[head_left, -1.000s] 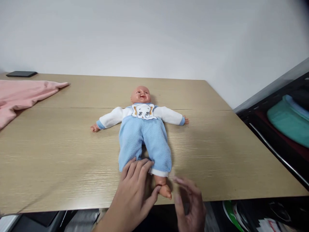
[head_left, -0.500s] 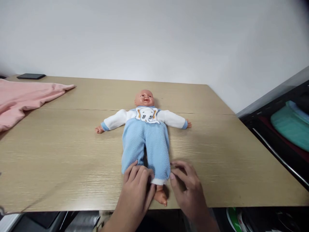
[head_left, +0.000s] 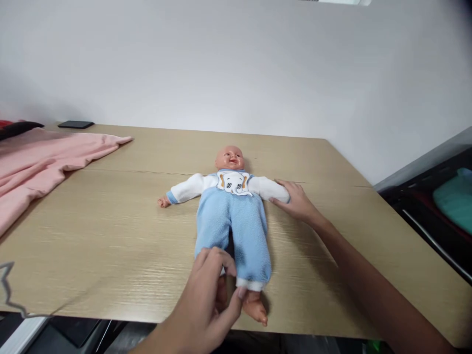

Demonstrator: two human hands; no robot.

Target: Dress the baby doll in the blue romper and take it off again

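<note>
A baby doll point(head_left: 230, 216) lies on its back on the wooden table, arms spread, dressed in a blue and white outfit with an elephant face on the chest. My right hand point(head_left: 295, 199) is closed round the end of the white sleeve on the image's right, hiding the doll's hand there. Over the lower legs is my left hand point(head_left: 214, 290), fingers apart and curved, its thumb near the white cuff of one trouser leg. It partly covers the other foot.
Pink cloth point(head_left: 55, 157) spreads over the table's left side, with a black item at its back edge. Behind it lies a dark flat device point(head_left: 75, 124). A grey wire point(head_left: 11, 290) runs at the front left. A black rack point(head_left: 424, 211) holding green cloth stands at the right.
My right hand has moved up from beside the trouser cuff to the doll's sleeve. My left hand has opened its thumb away from its fingers near the legs. The view has shifted slightly.
</note>
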